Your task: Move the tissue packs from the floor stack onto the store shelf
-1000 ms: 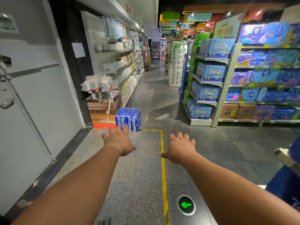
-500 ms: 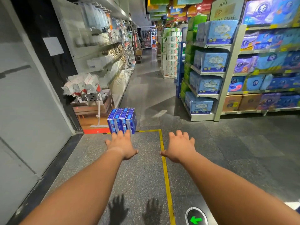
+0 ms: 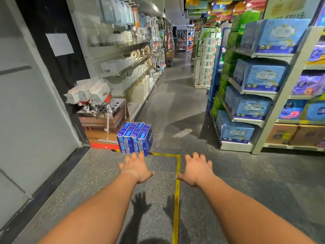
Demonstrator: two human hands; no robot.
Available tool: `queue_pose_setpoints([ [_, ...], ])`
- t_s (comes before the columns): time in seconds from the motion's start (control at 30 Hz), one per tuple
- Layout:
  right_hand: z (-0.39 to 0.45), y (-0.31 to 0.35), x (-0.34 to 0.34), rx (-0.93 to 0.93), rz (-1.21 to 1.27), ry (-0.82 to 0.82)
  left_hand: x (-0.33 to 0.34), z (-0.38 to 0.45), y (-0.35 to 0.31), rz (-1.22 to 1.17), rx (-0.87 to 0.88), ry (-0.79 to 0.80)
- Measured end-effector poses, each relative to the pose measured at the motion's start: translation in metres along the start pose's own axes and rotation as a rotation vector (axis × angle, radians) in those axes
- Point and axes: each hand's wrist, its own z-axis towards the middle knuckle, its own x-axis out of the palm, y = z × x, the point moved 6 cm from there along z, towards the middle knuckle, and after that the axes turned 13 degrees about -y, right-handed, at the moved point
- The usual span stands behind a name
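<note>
A block of several blue tissue packs [image 3: 135,138] stands upright on the grey floor, by the corner of a yellow floor line. My left hand [image 3: 136,167] reaches out palm down just in front of the packs, fingers spread, its fingertips overlapping their lower edge in view; it holds nothing. My right hand [image 3: 197,169] is stretched out beside it to the right, also open and empty. The white store shelf [image 3: 274,95] at the right carries large blue tissue bales on several levels.
A cardboard display box with mops [image 3: 102,115] stands right behind the packs. A grey door [image 3: 26,103] fills the left side. Shelving with household goods [image 3: 130,55] lines the left of the aisle, which runs ahead. Brown cartons [image 3: 297,134] sit low at the right.
The view has moved forward and turned a little left, so the tissue packs look nearer. Both hands stay outstretched and open, and their shadows now show on the floor.
</note>
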Motion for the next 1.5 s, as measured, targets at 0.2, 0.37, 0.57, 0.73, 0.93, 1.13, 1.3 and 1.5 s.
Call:
queue_pose_setpoints([
  [0.2,0.135,-0.032,0.02,-0.067,-0.006,0.038,0.048,0.115,-0.036,-0.02,-0.088,0.058],
  [0.37,0.264,-0.057,0.037,-0.12,-0.007,0.066,0.094,0.227,-0.069,-0.043,-0.156,0.103],
  [0.57,0.42,-0.082,0.039,-0.163,0.006,0.064,0.108,0.382,-0.11,-0.093,-0.219,0.104],
  [0.73,0.536,-0.106,0.053,-0.266,0.03,0.091,0.127,0.485,-0.149,-0.019,-0.231,0.114],
  [0.93,0.688,-0.137,0.083,-0.449,-0.033,0.122,0.164,0.588,-0.185,-0.056,-0.393,0.119],
  [1.13,0.819,-0.154,0.082,-0.602,-0.082,0.179,0.172,0.642,-0.224,-0.097,-0.658,0.104],
  [1.3,0.905,-0.134,0.087,-0.785,-0.119,0.195,0.174,0.687,-0.236,-0.088,-0.812,0.091],
  [1.5,0.998,-0.08,0.105,-1.002,-0.171,0.169,0.201,0.773,-0.218,-0.064,-0.906,0.093],
])
